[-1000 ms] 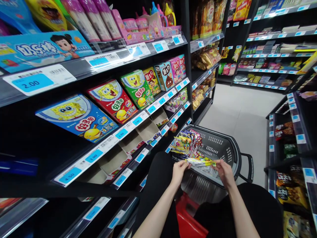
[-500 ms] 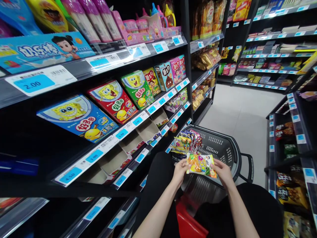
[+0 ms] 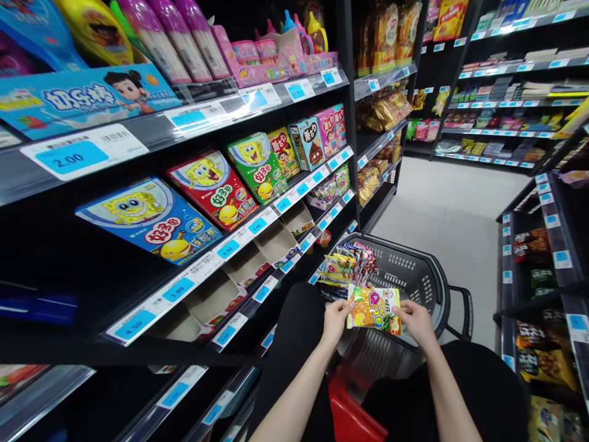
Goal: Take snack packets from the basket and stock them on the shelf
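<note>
While a blue snack box (image 3: 150, 221) sits beside a red box (image 3: 214, 189) at left, the left hand (image 3: 335, 318) pinches one end of an orange candy packet (image 3: 375, 308) held above the basket (image 3: 414, 271), apparently clear of the heaped packets (image 3: 350, 261) inside; the right hand (image 3: 414, 319) pinches the packet's other end, near the basket's handle (image 3: 468, 313).

Bright floor (image 3: 460, 224) — deep shadows, stretched edges

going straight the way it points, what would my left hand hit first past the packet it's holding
Past the orange packet, your left hand would probably meet the pile of packets in the basket, though depth is unclear.
</note>
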`<action>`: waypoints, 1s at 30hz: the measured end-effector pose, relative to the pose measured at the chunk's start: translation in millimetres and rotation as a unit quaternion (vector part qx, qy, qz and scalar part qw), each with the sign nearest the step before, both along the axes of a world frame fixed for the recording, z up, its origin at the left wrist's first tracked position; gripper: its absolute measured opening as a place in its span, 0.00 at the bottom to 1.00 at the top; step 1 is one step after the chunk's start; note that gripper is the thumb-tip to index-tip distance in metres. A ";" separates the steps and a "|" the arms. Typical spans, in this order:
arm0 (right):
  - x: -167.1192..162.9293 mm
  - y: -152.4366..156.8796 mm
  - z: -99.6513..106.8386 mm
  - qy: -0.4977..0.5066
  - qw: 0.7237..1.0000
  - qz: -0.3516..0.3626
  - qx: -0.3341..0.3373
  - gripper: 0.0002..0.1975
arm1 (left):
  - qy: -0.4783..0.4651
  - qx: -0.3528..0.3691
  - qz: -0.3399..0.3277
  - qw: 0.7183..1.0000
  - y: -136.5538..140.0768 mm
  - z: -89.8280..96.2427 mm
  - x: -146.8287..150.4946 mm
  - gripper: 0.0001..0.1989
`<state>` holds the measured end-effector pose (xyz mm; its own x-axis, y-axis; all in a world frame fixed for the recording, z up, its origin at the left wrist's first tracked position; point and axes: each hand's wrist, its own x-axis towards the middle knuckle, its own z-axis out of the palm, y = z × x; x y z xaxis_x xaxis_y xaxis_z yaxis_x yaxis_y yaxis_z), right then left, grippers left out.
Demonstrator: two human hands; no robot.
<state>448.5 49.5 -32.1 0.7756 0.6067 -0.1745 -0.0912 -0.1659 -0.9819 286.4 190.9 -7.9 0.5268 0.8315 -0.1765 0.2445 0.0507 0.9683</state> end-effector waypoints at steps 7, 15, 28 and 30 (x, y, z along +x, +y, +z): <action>-3.9 -1.4 7.7 0.028 0.999 0.015 0.014 0.15 | 0.044 0.026 -0.037 0.998 -4.5 16.3 -3.7 0.16; -0.6 -0.6 6.9 0.018 0.994 -0.013 0.111 0.10 | -0.083 -0.077 -0.032 0.993 -6.6 10.6 1.2 0.13; -2.7 -0.7 13.4 -0.018 0.988 -0.005 0.155 0.10 | -0.083 -0.056 -0.008 0.995 -4.8 8.7 1.3 0.11; -1.7 -0.4 12.1 -0.049 0.989 0.007 0.137 0.10 | -0.057 -0.043 -0.006 0.997 -5.9 9.3 0.8 0.10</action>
